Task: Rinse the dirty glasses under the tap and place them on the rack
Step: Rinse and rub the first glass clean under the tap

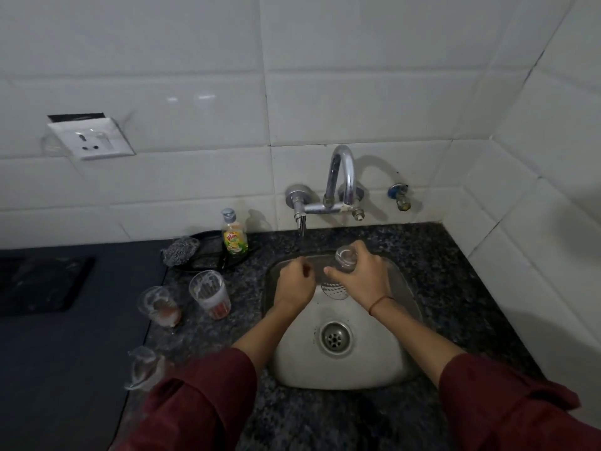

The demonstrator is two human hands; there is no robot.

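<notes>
**One Glass Held Over the Sink**

A person stands at a small steel sink set in a dark, speckled stone surface. The right hand has its grip wrapped round a clear glass. The glass is tipped on its side, up over the back of the sink, just to the right of the short tap spout. The left hand is beside it over the sink. Its grip is curled into a loose fist, with nothing in it that shows.

To the left of the sink, three more glasses sit on the surface. A foamy glass has red at the bottom. A smeared glass is next to it, and a blurry glass is nearer the person. Behind them are a dish soap bottle and a steel scrubber on a black tray.
</notes>
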